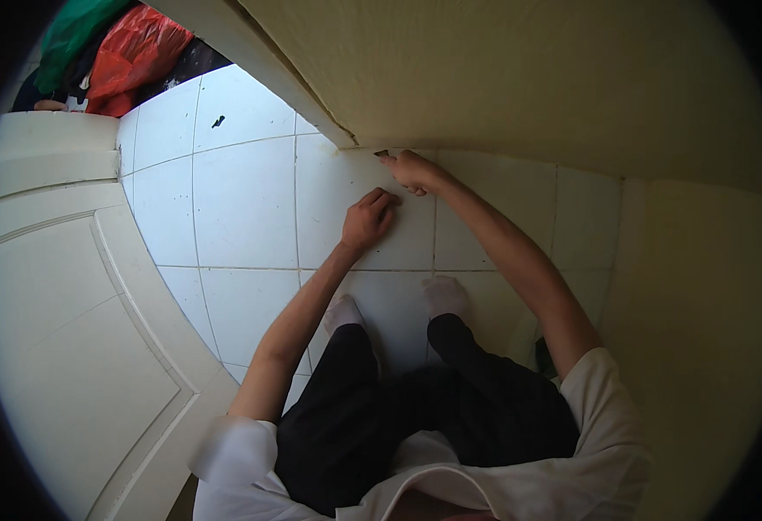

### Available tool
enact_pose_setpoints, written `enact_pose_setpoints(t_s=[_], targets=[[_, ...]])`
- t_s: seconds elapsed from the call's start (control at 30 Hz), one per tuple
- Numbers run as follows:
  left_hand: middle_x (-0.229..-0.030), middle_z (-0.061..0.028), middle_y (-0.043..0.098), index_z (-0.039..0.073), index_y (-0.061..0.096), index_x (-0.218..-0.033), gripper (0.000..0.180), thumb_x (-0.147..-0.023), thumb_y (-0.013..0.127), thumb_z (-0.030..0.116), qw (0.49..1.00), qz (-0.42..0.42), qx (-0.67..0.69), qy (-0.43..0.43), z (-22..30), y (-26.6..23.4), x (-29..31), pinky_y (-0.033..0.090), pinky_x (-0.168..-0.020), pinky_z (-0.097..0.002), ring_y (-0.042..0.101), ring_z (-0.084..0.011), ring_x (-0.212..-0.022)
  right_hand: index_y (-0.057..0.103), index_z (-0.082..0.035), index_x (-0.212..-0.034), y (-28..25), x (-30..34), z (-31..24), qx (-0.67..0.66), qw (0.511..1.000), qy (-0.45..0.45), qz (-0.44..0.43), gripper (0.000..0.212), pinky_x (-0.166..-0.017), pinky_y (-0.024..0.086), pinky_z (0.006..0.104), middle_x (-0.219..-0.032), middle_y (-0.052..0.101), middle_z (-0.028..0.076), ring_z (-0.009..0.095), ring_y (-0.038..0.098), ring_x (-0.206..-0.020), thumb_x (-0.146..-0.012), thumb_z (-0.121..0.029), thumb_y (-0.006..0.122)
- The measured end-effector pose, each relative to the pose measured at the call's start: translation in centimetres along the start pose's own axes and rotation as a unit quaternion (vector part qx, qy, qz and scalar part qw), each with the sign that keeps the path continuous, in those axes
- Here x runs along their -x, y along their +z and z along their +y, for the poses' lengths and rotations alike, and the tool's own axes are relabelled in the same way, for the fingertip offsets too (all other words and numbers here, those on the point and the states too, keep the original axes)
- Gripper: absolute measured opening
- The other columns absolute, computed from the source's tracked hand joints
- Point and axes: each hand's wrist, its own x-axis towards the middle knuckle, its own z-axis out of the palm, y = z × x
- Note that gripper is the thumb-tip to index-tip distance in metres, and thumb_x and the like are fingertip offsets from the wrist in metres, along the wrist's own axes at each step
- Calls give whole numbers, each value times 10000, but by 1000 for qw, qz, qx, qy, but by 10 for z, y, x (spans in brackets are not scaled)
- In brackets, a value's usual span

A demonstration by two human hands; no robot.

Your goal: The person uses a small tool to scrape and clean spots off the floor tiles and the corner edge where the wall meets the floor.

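Observation:
My right hand [411, 170] is closed around a small tool with a dark, flat blade [382, 154], which looks like a scraper. Its tip meets the floor tile along the foot of the cream wall [503, 78], close to the corner by the doorway. Fingers cover most of the handle. Nearer to me and a little left, my left hand [369, 220] rests on the white tiled floor [246, 200] with its fingers curled in; nothing shows in it.
A pale panelled door [77, 295] stands at the left. Red [142, 56] and green plastic bags [77, 39] lie beyond the doorway. A small dark scrap [218, 122] is on the tiles there. My socked feet [444, 297] are just behind my hands.

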Motion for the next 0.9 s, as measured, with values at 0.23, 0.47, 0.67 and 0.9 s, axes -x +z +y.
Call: enact_pose_setpoints(t_s=[0.23, 0.47, 0.67, 0.9], targets=[[-1014, -79, 657, 110, 685, -1025, 145, -894, 631, 80, 1000, -2, 5, -8, 3, 1, 1, 573, -758, -423, 685, -313, -859, 409, -116, -729, -8, 6, 0, 0, 1000, -5, 7, 493, -354, 162, 314, -523, 220, -52, 105, 203, -381, -1106, -434, 424], [-1019, -77, 660, 110, 687, -1026, 142, -901, 626, 83, 1000, -6, 13, -9, 6, 1, -3, 574, -758, -423, 687, -311, -865, 388, -105, -694, -6, 1, 6, -35, 999, 13, 10, 549, -344, 169, 324, -515, 226, -46, 102, 217, -370, -1100, -473, 426], [-1011, -79, 660, 109, 685, -1025, 137, -903, 626, 90, 1000, -7, 5, -10, 6, 3, -4, 573, -760, -422, 687, -314, -873, 357, -97, -661, -19, 5, 8, 5, 999, 30, 18, 587, -342, 170, 333, -491, 243, -44, 104, 232, -366, -1099, -481, 430], [-1020, -74, 661, 114, 683, -1032, 142, -906, 623, 89, 1000, -4, 7, -6, 5, 2, -2, 572, -778, -420, 686, -312, -894, 560, -3, -744, -9, 11, 1, 79, 994, -16, 69, 608, -333, 218, 364, -472, 291, -20, 141, 273, -350, -1096, -481, 426]])
